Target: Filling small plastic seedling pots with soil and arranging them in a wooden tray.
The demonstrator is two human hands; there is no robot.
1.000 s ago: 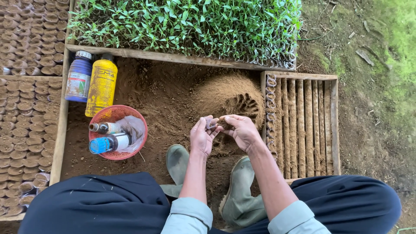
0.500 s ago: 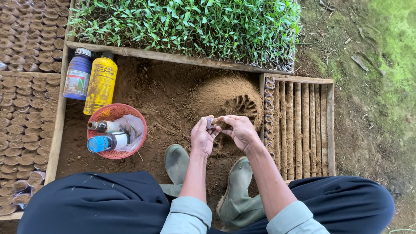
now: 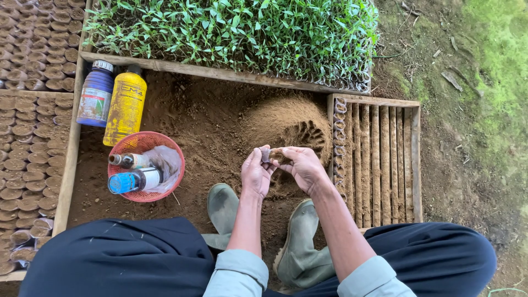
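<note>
My left hand pinches a small clear plastic seedling bag between thumb and fingers. My right hand is cupped beside it with a pinch of brown soil at its fingertips, touching the bag's mouth. Both hands hover just in front of a mound of loose soil that bears finger marks. My green rubber boots rest on the dirt below the hands.
A wooden slatted tray with one column of small bags lies at right. A red basket holds two bottles; a yellow bottle and a blue bottle stand behind it. Green seedlings fill the far tray; soil-filled bags cover the left.
The hands stay together at the small bag with only slight finger movement. The view has shifted a little, so everything sits slightly further left.
</note>
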